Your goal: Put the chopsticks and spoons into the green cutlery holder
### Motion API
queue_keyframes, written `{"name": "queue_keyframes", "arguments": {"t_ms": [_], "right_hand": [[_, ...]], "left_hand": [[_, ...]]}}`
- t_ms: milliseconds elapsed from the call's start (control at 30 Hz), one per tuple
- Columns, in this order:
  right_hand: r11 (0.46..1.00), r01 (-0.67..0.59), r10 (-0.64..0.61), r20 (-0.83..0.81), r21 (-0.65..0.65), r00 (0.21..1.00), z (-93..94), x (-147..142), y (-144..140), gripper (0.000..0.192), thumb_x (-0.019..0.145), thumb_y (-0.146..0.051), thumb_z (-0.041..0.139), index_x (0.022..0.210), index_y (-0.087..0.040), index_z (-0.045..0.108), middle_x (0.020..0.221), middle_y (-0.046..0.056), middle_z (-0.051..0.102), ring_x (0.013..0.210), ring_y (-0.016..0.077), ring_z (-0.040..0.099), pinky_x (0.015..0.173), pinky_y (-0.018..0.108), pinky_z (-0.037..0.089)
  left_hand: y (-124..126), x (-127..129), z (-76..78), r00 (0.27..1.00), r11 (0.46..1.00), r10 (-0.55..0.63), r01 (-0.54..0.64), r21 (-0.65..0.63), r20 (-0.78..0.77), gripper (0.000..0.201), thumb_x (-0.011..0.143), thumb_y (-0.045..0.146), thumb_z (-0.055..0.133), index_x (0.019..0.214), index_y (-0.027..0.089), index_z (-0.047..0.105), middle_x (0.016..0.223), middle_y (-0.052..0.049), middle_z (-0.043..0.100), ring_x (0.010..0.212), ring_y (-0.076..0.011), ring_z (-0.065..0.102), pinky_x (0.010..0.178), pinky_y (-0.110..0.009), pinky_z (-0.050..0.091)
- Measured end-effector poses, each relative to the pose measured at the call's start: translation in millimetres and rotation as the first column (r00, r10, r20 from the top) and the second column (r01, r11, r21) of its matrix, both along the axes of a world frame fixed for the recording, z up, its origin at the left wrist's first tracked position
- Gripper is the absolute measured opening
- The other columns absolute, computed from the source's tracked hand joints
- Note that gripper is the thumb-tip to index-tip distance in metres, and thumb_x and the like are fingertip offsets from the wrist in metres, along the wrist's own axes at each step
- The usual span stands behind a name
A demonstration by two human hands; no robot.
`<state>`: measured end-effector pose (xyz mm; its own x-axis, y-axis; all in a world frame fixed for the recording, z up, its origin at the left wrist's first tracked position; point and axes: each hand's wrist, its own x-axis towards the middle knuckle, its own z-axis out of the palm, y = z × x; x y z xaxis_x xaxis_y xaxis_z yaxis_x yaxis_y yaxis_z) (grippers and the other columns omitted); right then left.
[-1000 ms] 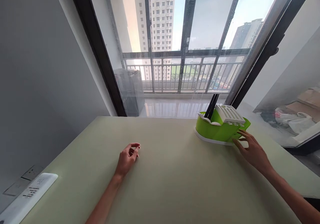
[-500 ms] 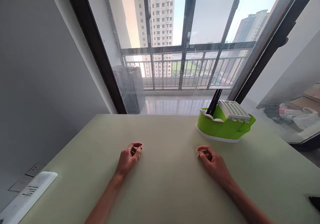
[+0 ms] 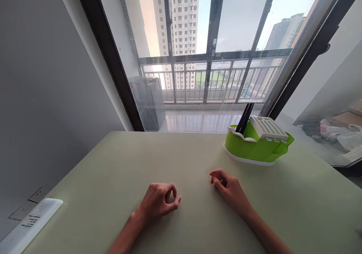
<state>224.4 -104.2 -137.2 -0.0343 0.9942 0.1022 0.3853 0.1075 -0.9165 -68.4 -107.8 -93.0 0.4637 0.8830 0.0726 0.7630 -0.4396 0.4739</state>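
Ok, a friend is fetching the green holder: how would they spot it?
Find the pale table before the window. At its far right, beyond the right hand, stands the green holder. Its bright sides and black sticks poking up set it apart from the white strip on the left.

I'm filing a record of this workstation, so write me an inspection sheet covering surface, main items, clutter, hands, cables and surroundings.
Surface: pale green table, with a white strip-shaped device along its left edge.
Main items: green caddy at far right, holding tilted black sticks; white slotted top.
Clutter: bags, off the table at far right.
Hands: left hand and right hand over the table, fingers curled, nothing visibly held; right is nearer the caddy.
Cables: nothing seen.
Surroundings: grey wall at left; railing and buildings beyond glass.
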Motion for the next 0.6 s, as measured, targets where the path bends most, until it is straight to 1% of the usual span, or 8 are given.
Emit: {"name": "queue_keyframes", "arguments": {"t_ms": [100,267,433,600], "right_hand": [[1.0,-0.004,0.004,-0.001,0.0,1.0,0.0,-1.0,-0.4,0.03,0.093,-0.046,0.049,0.1,-0.022,0.066,0.079,0.002,0.071,0.062,0.0165,0.056,0.061,0.028,0.045],[1.0,-0.01,0.01,0.009,0.007,1.0,-1.2,-1.3,-0.8,0.03,0.094,-0.045,0.048,0.1,-0.022,0.065,0.081,0.002,0.071,0.064,0.0164,0.056,0.062,0.028,0.045],[1.0,-0.009,0.009,0.019,0.01,1.0,-2.8,-0.8,-0.7,0.03,0.094,-0.045,0.048,0.1,-0.022,0.066,0.08,0.001,0.071,0.063,0.0158,0.057,0.061,0.028,0.044],[1.0,-0.002,0.002,0.016,0.012,1.0,-2.7,-1.3,-0.7,0.03,0.094,-0.046,0.049,0.1,-0.022,0.066,0.079,0.001,0.071,0.062,0.0161,0.056,0.061,0.027,0.044]], "left_hand": [[-1.6,1.9,-0.3,0.999,1.0,-0.01,0.012,0.029,-0.041,0.021,0.085,0.036,0.062,0.07,0.022,0.061,0.054,0.005,0.055,0.049,-0.0111,0.047,0.055,-0.025,0.032],[-0.6,1.2,-3.6,0.998,0.999,-0.018,0.021,0.05,-0.068,0.023,0.089,0.036,0.059,0.071,0.022,0.061,0.057,0.004,0.057,0.05,-0.011,0.047,0.056,-0.024,0.032],[-0.3,0.7,-8.0,0.997,0.997,-0.027,0.032,0.073,-0.073,0.024,0.092,0.033,0.056,0.073,0.02,0.06,0.057,0.005,0.056,0.051,-0.0096,0.046,0.057,-0.023,0.031],[-0.7,0.9,-8.1,0.997,0.995,-0.028,0.035,0.09,-0.075,0.024,0.093,0.031,0.056,0.073,0.02,0.059,0.056,0.006,0.054,0.051,-0.0082,0.043,0.058,-0.022,0.031]]}}
